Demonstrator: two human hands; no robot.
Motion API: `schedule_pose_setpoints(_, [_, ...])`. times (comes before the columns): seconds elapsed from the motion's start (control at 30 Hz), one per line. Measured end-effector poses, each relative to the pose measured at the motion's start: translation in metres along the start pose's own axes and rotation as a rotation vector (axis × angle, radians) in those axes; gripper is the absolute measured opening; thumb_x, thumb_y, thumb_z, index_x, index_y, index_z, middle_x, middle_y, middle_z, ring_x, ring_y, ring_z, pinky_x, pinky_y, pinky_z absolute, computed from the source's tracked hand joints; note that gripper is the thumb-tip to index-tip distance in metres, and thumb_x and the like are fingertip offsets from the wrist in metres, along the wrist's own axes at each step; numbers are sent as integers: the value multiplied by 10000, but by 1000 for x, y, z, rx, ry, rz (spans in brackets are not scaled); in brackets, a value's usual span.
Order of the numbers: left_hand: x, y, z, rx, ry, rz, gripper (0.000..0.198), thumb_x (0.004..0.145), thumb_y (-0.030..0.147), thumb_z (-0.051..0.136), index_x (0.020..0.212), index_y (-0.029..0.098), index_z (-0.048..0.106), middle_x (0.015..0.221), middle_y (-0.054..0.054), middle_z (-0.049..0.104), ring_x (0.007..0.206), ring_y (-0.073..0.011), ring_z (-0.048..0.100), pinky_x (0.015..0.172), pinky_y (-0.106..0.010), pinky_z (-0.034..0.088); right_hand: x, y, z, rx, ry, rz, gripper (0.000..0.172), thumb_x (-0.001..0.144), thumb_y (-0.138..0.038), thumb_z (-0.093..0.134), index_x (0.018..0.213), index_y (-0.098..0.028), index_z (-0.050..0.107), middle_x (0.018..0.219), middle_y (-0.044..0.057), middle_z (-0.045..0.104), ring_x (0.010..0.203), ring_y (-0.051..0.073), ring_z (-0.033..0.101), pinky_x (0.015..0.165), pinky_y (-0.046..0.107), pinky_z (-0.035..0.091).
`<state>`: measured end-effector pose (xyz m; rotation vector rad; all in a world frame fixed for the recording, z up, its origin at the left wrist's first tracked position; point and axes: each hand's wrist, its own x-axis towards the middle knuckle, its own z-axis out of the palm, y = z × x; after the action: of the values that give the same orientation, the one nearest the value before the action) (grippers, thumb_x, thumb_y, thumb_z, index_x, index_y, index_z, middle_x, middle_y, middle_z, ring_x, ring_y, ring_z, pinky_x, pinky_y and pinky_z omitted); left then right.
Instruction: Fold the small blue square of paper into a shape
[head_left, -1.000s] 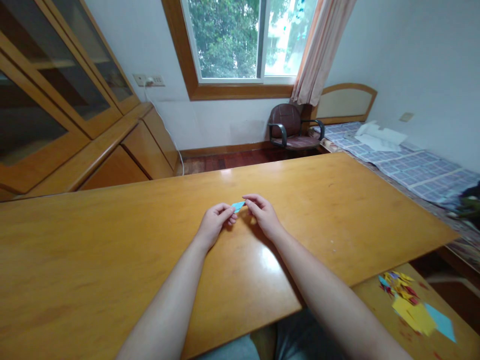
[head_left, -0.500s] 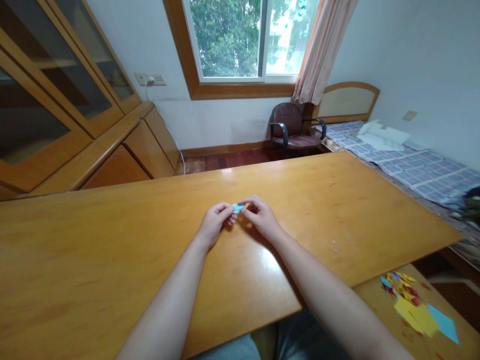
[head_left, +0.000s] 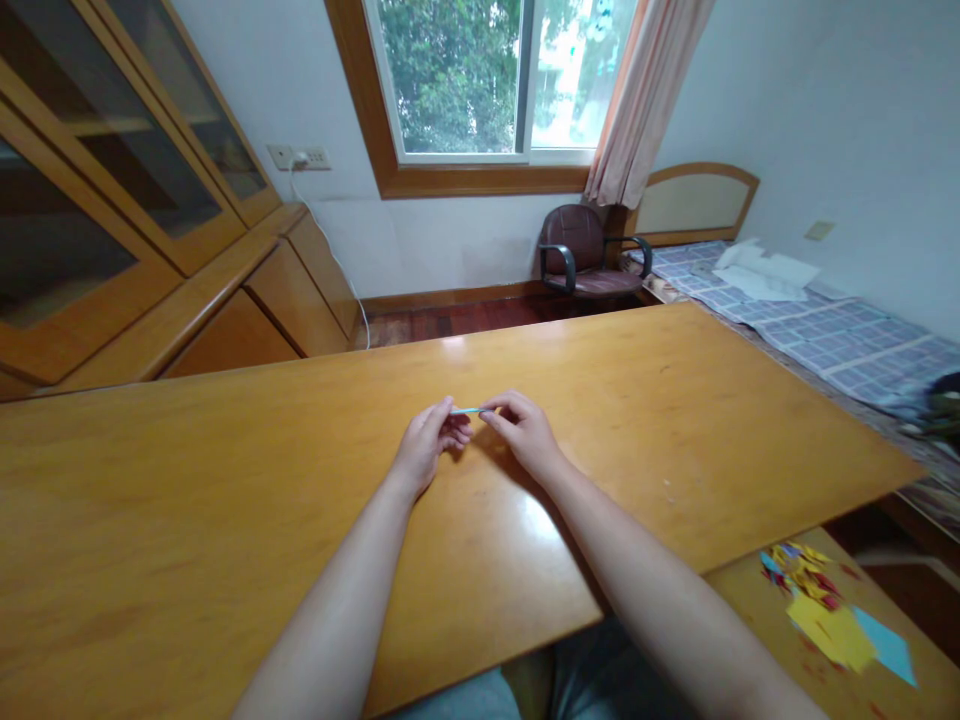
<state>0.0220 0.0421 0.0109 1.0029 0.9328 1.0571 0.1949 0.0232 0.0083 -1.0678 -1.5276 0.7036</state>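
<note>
A small piece of folded blue paper [head_left: 466, 410] is held just above the wooden table [head_left: 225, 480], seen nearly edge-on as a thin line. At its right end, my right hand [head_left: 525, 432] is closed in a pinch, thumb and fingertips together on the paper. My left hand [head_left: 426, 448] has its thumb at the paper's left end, with the other fingers curled loosely below. The left contact is partly hidden behind the thumb.
A lower surface at the bottom right carries a pile of small yellow, red and blue paper pieces [head_left: 806, 575], yellow sheets [head_left: 832, 632] and a light blue sheet [head_left: 886, 645]. Beyond the table stand a brown armchair [head_left: 577, 250], a bed [head_left: 832, 320] and a cabinet [head_left: 225, 320].
The blue paper has turned from showing its flat face to nearly edge-on. My left thumb has tilted upward and the left fingers have loosened. The right hand has barely moved.
</note>
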Motion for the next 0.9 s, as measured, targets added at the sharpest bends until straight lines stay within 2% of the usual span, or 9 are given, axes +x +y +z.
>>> schedule_pose_setpoints(0.13, [1,0,0,-73,80,25,428,794,557,597,826,133,642,716,-49,665,602,-133,606,488,-217,468,0,-2,-1,13,31,22,133,852,-319,631,828,-201,687,775,11,628,707,144,555,699,278,442])
schedule_pose_setpoints(0.27, [0,-2,-1,-9,78,113,362,775,498,661,921,167,657,838,-36,666,705,-131,619,520,-196,478,1,1,-1,66,53,69,179,854,-361,625,824,-193,675,785,9,609,715,137,557,692,266,445])
schedule_pose_setpoints(0.43, [0,-3,0,145,9,105,302,731,437,728,814,153,670,716,-17,650,631,-111,586,550,-195,460,1,6,2,235,4,171,197,828,-381,643,851,-186,659,829,22,633,721,136,602,697,266,485])
schedule_pose_setpoints(0.57, [-1,-2,0,189,-21,72,283,723,418,732,755,145,662,685,-17,650,578,-100,563,565,-212,450,1,4,4,346,3,272,218,796,-386,663,862,-179,640,739,14,649,679,139,610,668,265,495])
schedule_pose_setpoints(0.7, [-5,0,1,216,-107,23,265,730,402,714,732,145,650,656,-16,636,572,-108,563,570,-221,442,1,4,3,358,12,268,224,775,-375,674,880,-179,645,745,4,648,669,127,587,664,254,484])
schedule_pose_setpoints(0.9, [-7,4,1,255,-204,-13,282,745,402,671,660,134,650,604,-23,608,539,-113,540,532,-225,422,-2,8,4,332,-42,230,192,787,-328,674,915,-186,660,784,-1,646,694,121,587,680,248,475])
